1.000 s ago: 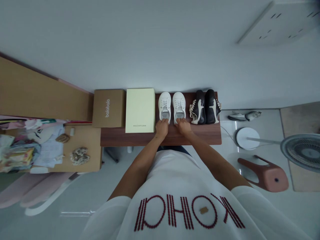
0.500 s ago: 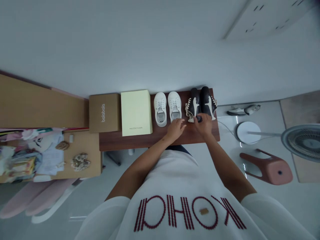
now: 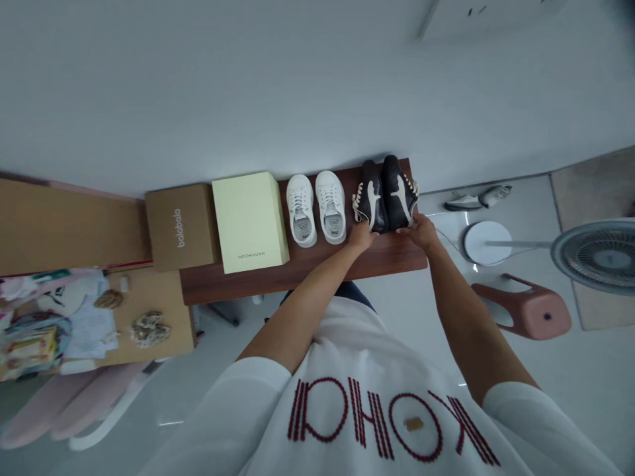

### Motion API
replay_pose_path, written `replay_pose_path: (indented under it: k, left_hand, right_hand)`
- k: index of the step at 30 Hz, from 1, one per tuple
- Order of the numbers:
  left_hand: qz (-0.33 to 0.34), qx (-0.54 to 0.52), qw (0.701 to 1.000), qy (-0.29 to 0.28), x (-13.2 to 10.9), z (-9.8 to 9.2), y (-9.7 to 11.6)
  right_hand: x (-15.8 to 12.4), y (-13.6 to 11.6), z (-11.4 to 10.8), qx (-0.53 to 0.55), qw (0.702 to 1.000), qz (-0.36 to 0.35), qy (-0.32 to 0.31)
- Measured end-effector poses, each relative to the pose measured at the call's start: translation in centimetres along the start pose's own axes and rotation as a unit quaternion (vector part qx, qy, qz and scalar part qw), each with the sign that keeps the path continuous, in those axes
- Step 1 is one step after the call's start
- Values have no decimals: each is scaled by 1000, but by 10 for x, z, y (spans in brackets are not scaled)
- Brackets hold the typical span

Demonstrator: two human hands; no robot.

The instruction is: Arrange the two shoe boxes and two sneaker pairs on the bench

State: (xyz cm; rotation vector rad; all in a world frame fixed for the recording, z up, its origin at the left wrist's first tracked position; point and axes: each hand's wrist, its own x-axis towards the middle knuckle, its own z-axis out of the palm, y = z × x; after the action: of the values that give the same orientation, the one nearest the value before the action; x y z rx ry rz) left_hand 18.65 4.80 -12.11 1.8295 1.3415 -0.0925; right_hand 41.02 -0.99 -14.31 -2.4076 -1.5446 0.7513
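Observation:
A pair of black sneakers with cream stripes and laces lies side by side at the right end of a brown wooden bench, tipped so that their sides face up. My left hand (image 3: 362, 236) closes round the heel of the left black sneaker (image 3: 372, 201). At the heel of the right black sneaker (image 3: 397, 195), my right hand (image 3: 421, 233) has its fingers bent against the shoe. To the left stand two white sneakers, the nearer one (image 3: 331, 198) beside the black pair and the other (image 3: 301, 201) closer to the boxes.
A pale yellow shoebox (image 3: 251, 221) and a brown shoebox (image 3: 183, 228) stand left on the wooden bench (image 3: 307, 270). A cluttered desk (image 3: 173, 291) is at far left. On the right are a pink stool (image 3: 546, 314), a fan (image 3: 608, 258) and another pair of shoes (image 3: 479, 198).
My right hand has shifted right, onto the right black sneaker's heel. My left hand has moved from near the white sneaker to the left black sneaker. The view has shifted slightly.

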Motion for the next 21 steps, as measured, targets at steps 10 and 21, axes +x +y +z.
replay_pose_path:
  k: [10,21]
  left_hand:
    - [165,173,971,-8,-19,-25,25]
    - [156,208,966,13,-8,-13,43]
  right_hand:
    - [-22,-9,-26,-184,975,-122,25]
    - [-24,-30,-14,-239,957,-166,-11]
